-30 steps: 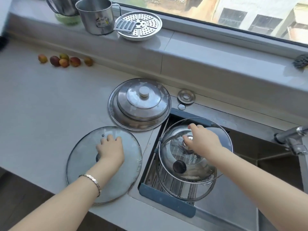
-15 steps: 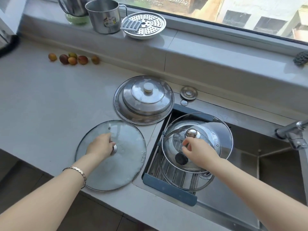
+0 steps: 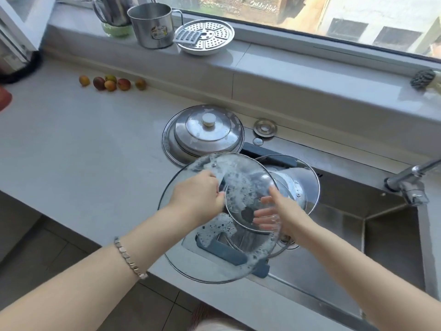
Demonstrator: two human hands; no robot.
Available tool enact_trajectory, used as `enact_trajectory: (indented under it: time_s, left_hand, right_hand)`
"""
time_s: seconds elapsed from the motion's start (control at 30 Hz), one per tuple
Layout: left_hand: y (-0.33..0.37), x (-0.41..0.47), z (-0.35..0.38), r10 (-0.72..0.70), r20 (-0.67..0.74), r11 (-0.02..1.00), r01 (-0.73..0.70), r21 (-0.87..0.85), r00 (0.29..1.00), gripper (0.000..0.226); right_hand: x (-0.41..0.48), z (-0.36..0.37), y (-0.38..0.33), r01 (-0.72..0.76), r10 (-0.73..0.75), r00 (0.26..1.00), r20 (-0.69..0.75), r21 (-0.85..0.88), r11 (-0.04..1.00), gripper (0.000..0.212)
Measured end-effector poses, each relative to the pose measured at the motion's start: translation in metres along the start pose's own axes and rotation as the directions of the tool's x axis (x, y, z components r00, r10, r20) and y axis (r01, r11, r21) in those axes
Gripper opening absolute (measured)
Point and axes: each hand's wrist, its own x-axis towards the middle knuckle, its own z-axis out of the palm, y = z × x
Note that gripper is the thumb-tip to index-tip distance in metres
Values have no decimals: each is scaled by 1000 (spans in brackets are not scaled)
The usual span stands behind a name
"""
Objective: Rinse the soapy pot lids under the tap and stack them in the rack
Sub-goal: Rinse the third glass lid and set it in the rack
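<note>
a pale grey stone bench fills the left and runs back to a raised window ledge; most of its left half lies open. to the right, a stainless steel sink is sunk into it, with open basin between the rack and the tap.

a large round soapy glass lid is held up, tilted, over the seam where bench meets sink. its near rim hangs out past the bench's front edge and its far rim overlaps, in this view, the near edge of two stacked steel lids lying on the bench. behind its right rim, smaller clear glass lids lie stacked in a blue-grey framed rack at the sink's left end.

the left hand is curled tight around the large lid's knob at its centre. the right hand takes the lid's right rim: thumb on the upper face, fingers spread fairly straight beneath, seen through the glass.

a chrome tap juts in from the sink's right edge, well apart from the lid. a steel mug and a perforated steel steamer plate stand on the ledge. small red and yellow fruits line the bench's back edge.
</note>
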Motion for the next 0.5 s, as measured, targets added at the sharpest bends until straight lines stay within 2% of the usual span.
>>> enact_trajectory:
  time_s: [0.07,0.13,0.23,0.33,0.43,0.5]
  left_hand:
    - [34,4,4,100,19,994,-101,40,995,23]
    - [67,9,14,160,29,986,-161,38,987,28]
    - [115,15,29,254,-4,964,-253,-83,967,30]
    - [152,21,36,336,-9,902,-325,-285,942,36]
    - [171,39,43,262,-96,872,-278,-403,960,40]
    - [177,50,51,90,-13,852,-84,-516,996,54]
  right_hand:
    - [-12,-25,3,-13,27,998,-64,207,978,47]
    - [-20,-56,12,39,19,981,-194,293,955,45]
    - [-32,-104,29,143,-10,927,-375,329,934,42]
    - [-46,-150,54,162,40,891,-452,400,902,40]
    - [-60,-188,83,157,114,861,-495,473,867,39]
    - [-68,-208,103,158,155,845,-512,514,843,38]
